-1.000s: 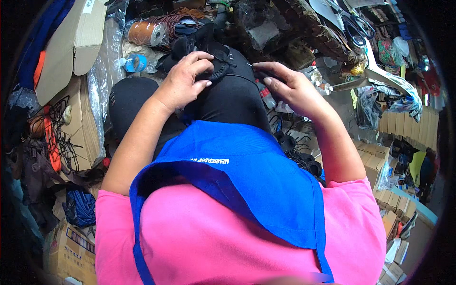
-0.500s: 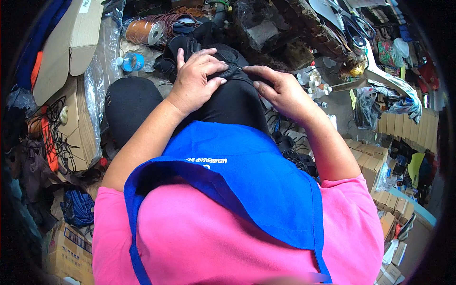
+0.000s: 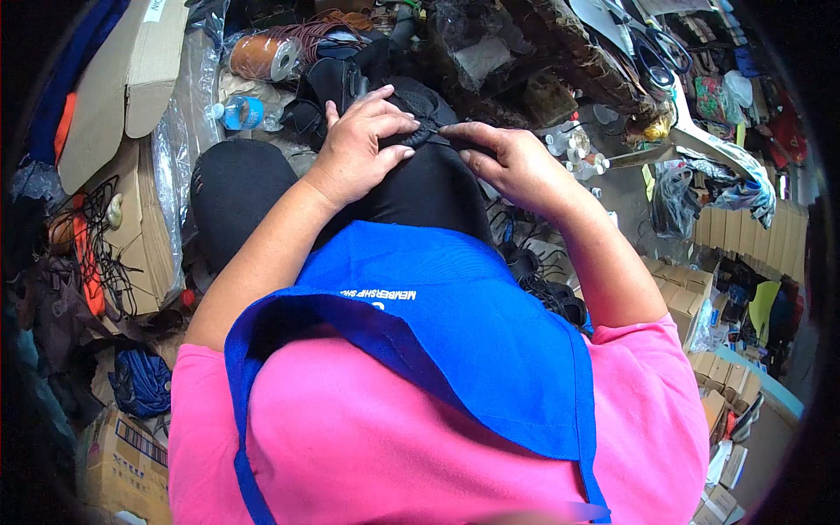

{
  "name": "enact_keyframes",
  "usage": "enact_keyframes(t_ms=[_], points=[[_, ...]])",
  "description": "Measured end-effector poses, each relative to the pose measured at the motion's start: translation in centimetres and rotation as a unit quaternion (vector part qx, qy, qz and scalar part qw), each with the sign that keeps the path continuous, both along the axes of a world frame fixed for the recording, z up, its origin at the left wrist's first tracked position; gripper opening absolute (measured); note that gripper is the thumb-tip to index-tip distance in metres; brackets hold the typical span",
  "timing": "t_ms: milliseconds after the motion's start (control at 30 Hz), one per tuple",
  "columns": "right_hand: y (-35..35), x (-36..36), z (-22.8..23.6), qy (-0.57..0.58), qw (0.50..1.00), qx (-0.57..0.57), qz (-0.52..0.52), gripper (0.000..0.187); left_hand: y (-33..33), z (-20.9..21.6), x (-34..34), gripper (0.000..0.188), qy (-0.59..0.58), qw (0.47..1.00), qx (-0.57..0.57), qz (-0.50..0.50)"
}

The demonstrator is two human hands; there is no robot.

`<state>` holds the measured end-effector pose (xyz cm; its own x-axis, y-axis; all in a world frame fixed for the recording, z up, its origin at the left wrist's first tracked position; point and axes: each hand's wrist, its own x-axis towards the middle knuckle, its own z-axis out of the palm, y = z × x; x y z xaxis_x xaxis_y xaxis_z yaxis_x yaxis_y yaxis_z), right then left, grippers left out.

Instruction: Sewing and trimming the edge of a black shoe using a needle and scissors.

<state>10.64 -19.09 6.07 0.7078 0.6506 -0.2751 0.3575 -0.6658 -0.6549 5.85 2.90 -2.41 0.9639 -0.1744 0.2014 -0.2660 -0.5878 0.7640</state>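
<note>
Black textured piece [image 3: 420,101] lies on a dark-clad leg [image 3: 424,192]; left hand [image 3: 357,149] and right hand [image 3: 512,164] rest fingertips at its edge; whether either grips, I cannot tell.

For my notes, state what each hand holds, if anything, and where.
Left hand: a black piece, by its near left side. Right hand: at its right edge; its grip cannot be told.

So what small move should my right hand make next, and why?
Perhaps close your right hand into a pinch: its index fingertip is at the black piece, its thumb sits apart, and your left hand lies partly over the piece.
</note>
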Motion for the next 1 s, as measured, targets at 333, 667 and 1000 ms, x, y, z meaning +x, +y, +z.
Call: enact_keyframes(t_ms=[333,667,1000], points=[[0.2,0.6,0.6,0.048,0.998,-0.027,-0.005,0.035,0.1,0.2,0.1,0.029,0.024,1.0,0.002,-0.009],[0.5,2.4,0.2,0.155,0.987,-0.046,0.024,0.033,0.4,0.0,0.3,0.027,0.027,0.999,0.002,-0.02],[0.5,-1.9,-4.1,-0.174,0.984,0.023,-0.003,0.036,0.9,-0.5,0.3,0.025,0.048,0.998,-0.031,-0.016]])
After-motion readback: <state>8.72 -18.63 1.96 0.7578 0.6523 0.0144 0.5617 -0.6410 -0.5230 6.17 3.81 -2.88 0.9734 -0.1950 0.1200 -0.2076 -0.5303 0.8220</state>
